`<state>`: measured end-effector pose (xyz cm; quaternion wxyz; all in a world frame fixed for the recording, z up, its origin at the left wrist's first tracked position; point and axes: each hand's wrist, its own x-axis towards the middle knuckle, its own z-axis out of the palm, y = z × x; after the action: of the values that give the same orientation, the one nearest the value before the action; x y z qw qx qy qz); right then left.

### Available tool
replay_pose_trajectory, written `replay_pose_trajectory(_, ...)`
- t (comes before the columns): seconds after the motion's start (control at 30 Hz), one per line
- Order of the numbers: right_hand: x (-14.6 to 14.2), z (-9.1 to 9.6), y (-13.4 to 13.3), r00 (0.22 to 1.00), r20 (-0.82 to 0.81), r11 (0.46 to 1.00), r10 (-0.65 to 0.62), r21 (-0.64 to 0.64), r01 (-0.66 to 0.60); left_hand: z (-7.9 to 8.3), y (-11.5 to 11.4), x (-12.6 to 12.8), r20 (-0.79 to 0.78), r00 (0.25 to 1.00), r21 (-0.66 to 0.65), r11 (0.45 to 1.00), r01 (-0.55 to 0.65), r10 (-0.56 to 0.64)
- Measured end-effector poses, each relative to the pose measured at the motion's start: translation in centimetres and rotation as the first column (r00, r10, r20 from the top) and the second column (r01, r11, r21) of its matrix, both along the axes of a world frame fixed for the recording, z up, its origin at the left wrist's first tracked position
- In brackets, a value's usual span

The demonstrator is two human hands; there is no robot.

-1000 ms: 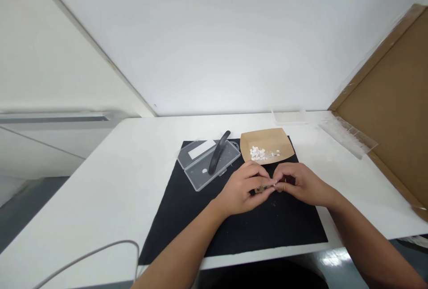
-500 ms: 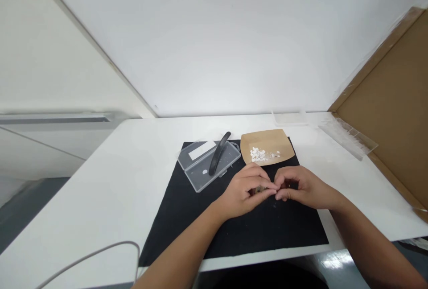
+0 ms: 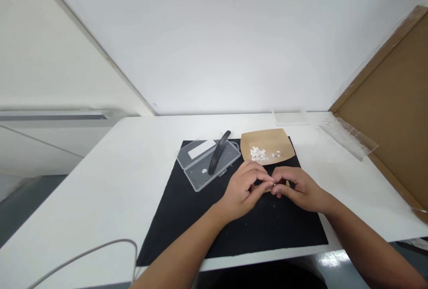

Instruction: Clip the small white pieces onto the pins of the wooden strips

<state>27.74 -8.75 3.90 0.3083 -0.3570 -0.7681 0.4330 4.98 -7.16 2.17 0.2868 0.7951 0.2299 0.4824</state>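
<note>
Just below the middle of the frame the left hand (image 3: 242, 191) and the right hand (image 3: 297, 188) meet fingertip to fingertip above the black mat (image 3: 187, 217); both are curled, thumb and forefingers pinched on a small piece (image 3: 273, 184) held between them, too small to say what it is; the other fingers are tucked in. Just above the hands a brown paper tray (image 3: 284, 139) lies on the mat's far edge, with a scatter of white bits (image 3: 259, 153) in it; to its left a clear plastic case (image 3: 197, 177) lies open, a black curved tool (image 3: 218, 153) resting across it. The mat lies on a white table (image 3: 117, 182); a grey cable (image 3: 83, 258) loops at lower left; a clear plastic strip (image 3: 347, 136) lies at the right beside a brown board (image 3: 394, 101).
</note>
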Motion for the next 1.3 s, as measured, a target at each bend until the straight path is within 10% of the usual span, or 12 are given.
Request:
replay_pose_trajectory(0.3,-0.5,-0.32,-0.33,0.996,0.021,0.984,-0.085,0.16,0.08,-0.54,0.39,0.07,0.055,0.996,0.079,0.994,-0.069,0.065)
replay_pose_trajectory(1.0,-0.88,-0.16,-0.71,0.995,0.0,0.995,-0.098,0.031,0.098,0.0,0.1,0.31,0.109,0.989,0.043,0.993,-0.109,0.104)
replay_pose_trajectory(1.3,-0.75,-0.64,-0.62,0.991,0.086,0.987,-0.105,0.128,0.094,0.13,0.45,0.17,0.062,0.991,0.236,0.963,-0.133,0.121)
